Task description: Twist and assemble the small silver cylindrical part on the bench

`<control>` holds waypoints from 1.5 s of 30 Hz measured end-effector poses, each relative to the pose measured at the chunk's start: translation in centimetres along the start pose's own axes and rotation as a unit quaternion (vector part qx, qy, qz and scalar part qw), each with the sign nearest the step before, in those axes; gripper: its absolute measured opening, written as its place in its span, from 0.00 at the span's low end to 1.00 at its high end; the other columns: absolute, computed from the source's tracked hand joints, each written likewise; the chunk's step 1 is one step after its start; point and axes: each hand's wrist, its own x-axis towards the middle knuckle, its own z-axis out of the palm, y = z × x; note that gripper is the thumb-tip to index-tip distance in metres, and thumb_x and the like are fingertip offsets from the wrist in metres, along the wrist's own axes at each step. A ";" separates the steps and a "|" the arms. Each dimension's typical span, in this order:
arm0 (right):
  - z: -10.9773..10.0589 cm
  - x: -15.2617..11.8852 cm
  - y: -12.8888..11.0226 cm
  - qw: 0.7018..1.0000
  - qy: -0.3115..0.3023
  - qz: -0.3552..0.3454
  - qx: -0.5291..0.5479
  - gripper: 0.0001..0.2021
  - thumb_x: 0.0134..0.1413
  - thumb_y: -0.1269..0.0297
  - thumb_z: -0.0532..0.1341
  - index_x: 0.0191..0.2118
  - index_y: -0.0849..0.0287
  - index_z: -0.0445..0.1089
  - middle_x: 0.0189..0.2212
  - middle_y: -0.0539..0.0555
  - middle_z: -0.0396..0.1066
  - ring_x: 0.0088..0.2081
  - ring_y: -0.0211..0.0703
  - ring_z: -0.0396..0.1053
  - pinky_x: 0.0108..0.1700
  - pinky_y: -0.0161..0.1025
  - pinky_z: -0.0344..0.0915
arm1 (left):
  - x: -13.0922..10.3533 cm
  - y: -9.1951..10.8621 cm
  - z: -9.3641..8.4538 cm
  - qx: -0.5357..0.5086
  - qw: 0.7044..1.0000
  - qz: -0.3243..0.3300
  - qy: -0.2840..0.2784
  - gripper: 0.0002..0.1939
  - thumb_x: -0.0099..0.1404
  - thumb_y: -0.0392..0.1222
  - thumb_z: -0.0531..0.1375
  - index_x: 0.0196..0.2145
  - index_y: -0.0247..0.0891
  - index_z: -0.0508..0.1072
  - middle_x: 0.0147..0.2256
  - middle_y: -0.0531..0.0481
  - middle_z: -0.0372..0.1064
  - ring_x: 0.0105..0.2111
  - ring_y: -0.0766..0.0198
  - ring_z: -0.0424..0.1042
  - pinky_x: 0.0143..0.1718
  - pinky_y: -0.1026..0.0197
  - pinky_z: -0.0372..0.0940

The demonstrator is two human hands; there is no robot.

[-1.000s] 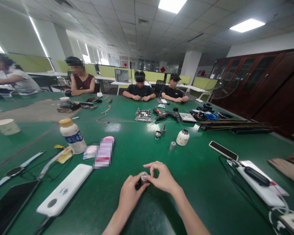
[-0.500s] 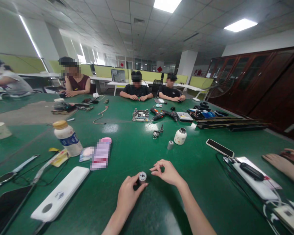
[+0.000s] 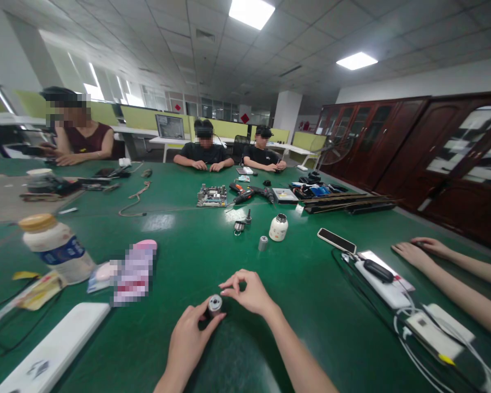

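Observation:
My left hand point(image 3: 188, 335) grips a small silver metal cylinder point(image 3: 215, 305) between thumb and fingers, low over the green table. The cylinder stands upright, and its round end face with a dark centre points up; it looks like a small motor. Just to the right of its top, my right hand point(image 3: 247, 292) is closed in a pinch, thumb and index fingertips beside the rim. Whatever those fingertips hold, if anything, is too small to make out. Farther off stands a second silver cylinder point(image 3: 262, 243), next to a cream-coloured jar point(image 3: 279, 227).
Metal parts point(image 3: 241, 225), a circuit board point(image 3: 211, 196) and a power drill point(image 3: 265, 194) lie farther back. To the left are a yellow-capped bottle point(image 3: 57, 251) and a white power bank point(image 3: 61, 349). On the right lie a phone point(image 3: 336, 240), cables and another person's hands point(image 3: 417, 254).
My view has turned to the right, so the table's things appear farther left. The right hand's fingertips have come closer to the cylinder's top. My left hand keeps its grip.

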 end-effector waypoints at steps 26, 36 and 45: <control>1.9 -0.7 -0.8 0.998 -0.040 0.046 -0.005 0.14 0.45 0.69 0.68 0.18 0.56 0.62 0.26 0.51 0.76 0.38 0.49 0.77 0.42 0.40 0.67 | -0.3 1.0 -0.3 0.005 0.999 -0.009 -0.032 0.17 0.59 0.44 0.65 0.47 0.44 0.77 0.30 0.50 0.73 0.31 0.59 0.70 0.35 0.60 0.65; 1.8 -0.8 -1.2 0.998 -0.060 0.014 -0.018 0.10 0.49 0.74 0.63 0.21 0.57 0.66 0.30 0.53 0.76 0.43 0.48 0.77 0.47 0.42 0.67 | -0.3 1.4 -0.5 0.007 0.999 -0.022 -0.043 0.13 0.59 0.43 0.65 0.43 0.43 0.78 0.29 0.50 0.72 0.32 0.58 0.70 0.35 0.60 0.63; 0.2 -0.9 -1.9 0.994 -0.075 -0.033 -0.078 0.13 0.45 0.77 0.61 0.20 0.56 0.57 0.36 0.52 0.77 0.49 0.46 0.72 0.52 0.42 0.61 | -0.4 1.3 -0.5 -0.008 0.999 -0.014 -0.040 0.17 0.60 0.44 0.65 0.47 0.45 0.77 0.30 0.50 0.73 0.31 0.59 0.69 0.35 0.61 0.63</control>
